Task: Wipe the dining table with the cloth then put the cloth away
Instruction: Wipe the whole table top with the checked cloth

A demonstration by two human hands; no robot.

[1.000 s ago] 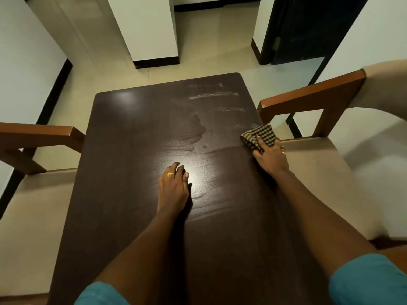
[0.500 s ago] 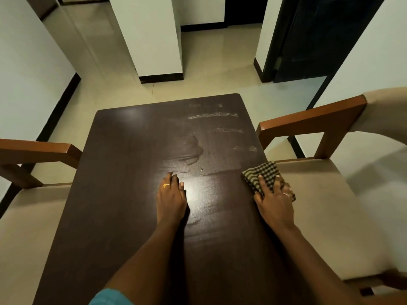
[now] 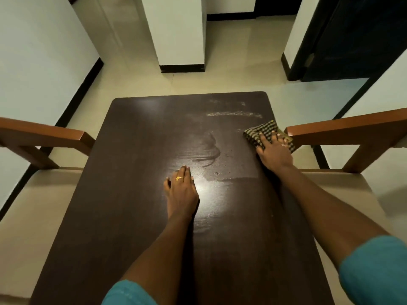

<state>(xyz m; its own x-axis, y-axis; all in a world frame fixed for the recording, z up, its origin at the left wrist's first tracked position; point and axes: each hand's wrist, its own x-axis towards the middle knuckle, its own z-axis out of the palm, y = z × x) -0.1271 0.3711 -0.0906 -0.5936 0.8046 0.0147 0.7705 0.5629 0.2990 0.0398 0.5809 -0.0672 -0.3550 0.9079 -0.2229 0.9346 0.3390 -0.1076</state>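
Observation:
The dark brown dining table (image 3: 136,216) fills the middle of the view, with damp streaks and pale smears on its far right part. My right hand (image 3: 274,154) presses a folded dark-and-yellow checked cloth (image 3: 263,131) flat at the table's right edge. The cloth partly overhangs that edge, next to a chair arm. My left hand (image 3: 181,190) lies flat on the table's middle, fingers together, wearing a gold ring and holding nothing.
Wooden chairs with beige seats stand on both sides: the right chair's arm (image 3: 343,128) almost touches the cloth, the left chair's arm (image 3: 44,134) is beside the table's left edge. Beyond the table are a white pillar (image 3: 178,34), tiled floor and a dark doorway (image 3: 352,36).
My right hand has slid the cloth along the table's right edge, first toward me and then away again to the far part. My left hand has stayed put.

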